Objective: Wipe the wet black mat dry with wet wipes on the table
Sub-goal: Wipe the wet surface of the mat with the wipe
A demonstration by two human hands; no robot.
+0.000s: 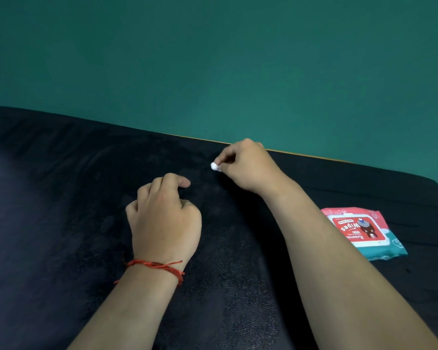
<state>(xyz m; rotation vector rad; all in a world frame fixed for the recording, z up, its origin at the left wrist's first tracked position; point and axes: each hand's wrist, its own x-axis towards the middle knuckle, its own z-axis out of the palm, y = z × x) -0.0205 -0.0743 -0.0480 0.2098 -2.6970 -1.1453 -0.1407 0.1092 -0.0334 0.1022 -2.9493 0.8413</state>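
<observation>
Right hand (248, 168) pinches balled white wipe (215, 166) on grainy mat (61, 198) (left hand (165, 215) loosely curled)

mat (61, 198) 1 | wipes pack (362, 231) 1 | wipe (215, 166) 1 | hands 2 (left hand (162, 223), right hand (248, 168))

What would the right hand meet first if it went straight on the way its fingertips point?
Probably only bare black mat: the right hand, pinching a small white wipe, points leftward, passing beyond the left hand. Depth is unclear.

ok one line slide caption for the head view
Right hand pinches a small white wad over the black mat, left hand loosely curled nearby, wipes pack at right.
</observation>
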